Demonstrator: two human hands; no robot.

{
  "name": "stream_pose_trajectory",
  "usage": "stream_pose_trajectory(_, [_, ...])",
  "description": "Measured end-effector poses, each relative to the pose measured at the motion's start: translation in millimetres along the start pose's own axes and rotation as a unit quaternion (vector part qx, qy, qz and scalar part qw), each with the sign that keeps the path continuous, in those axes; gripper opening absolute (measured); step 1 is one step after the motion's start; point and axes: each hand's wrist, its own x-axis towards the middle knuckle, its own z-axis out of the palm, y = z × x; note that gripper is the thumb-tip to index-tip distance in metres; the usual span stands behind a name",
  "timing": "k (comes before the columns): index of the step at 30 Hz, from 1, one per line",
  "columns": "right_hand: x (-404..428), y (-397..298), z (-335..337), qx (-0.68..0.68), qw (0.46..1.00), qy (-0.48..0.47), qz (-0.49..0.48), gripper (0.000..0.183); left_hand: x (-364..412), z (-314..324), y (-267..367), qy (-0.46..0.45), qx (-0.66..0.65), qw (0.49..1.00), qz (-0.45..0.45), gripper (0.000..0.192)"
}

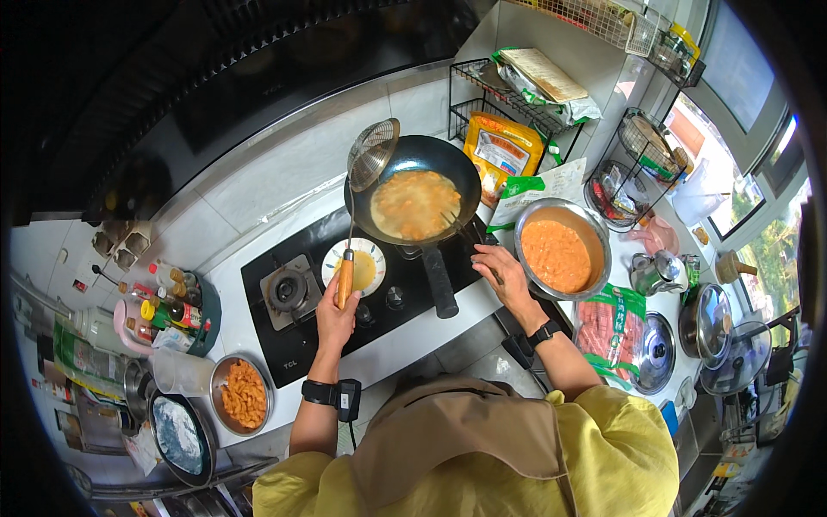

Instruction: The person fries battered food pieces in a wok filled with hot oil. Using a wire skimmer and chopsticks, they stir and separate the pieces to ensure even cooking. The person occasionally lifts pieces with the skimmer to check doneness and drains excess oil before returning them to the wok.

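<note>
My left hand point(336, 313) grips the wooden handle point(345, 279) of a metal strainer ladle. Its perforated bowl point(373, 154) is held over the left rim of a black wok point(466, 169). Pieces of food fry in bubbling oil point(413, 203) in the wok. My right hand point(502, 274) holds a slim metal utensil point(460, 226), perhaps tongs, whose pronged tip reaches into the oil's right side. Below the strainer, a patterned plate point(327, 263) with yellowish liquid rests on the hob. Right of my right hand stands a steel bowl point(599, 242) of orange batter-coated food.
The black gas hob point(268, 336) has a bare left burner point(287, 289). Fried pieces fill a steel bowl point(266, 413) at the left, near a caddy of bottles point(210, 320). The wok's handle point(440, 284) points towards me. Packaged meat point(610, 333) and a lid point(658, 352) lie right.
</note>
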Motion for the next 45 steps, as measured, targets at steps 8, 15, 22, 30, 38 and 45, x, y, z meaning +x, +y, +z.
stream_pose_trajectory(8, [-6.0, 2.5, -0.5, -0.01, 1.0, -0.008, -0.017, 0.017, -0.7, 1.3, -0.2, 0.014, 0.013, 1.0, 0.011, 0.061])
stream_pose_trajectory(15, [-8.3, 1.7, 0.7, -0.01, 1.0, -0.013, -0.013, 0.019, -0.5, 1.0, -1.4, 0.016, 0.013, 1.0, 0.023, 0.061])
stream_pose_trajectory(22, [-7.0, 1.3, 0.8, -0.02, 0.999, -0.016, -0.029, 0.019, -0.4, 1.4, -2.0, 0.015, 0.008, 1.0, 0.015, 0.061])
stream_pose_trajectory(30, [-5.0, -0.5, 0.2, -0.02, 0.999, -0.018, -0.03, 0.02, 0.0, 0.3, -5.5, 0.018, 0.008, 1.0, 0.01, 0.06])
stream_pose_trajectory(38, [-10.8, 3.5, 4.7, -0.03, 0.999, -0.03, -0.022, 0.021, 3.4, -4.4, -15.3, 0.007, 0.105, 0.994, 0.021, 0.062])
stream_pose_trajectory(45, [-14.3, 5.9, 6.6, -0.014, 0.998, -0.06, -0.01, 0.017, -1.9, 3.7, -20.6, 0.053, 0.124, 0.984, 0.119, 0.061])
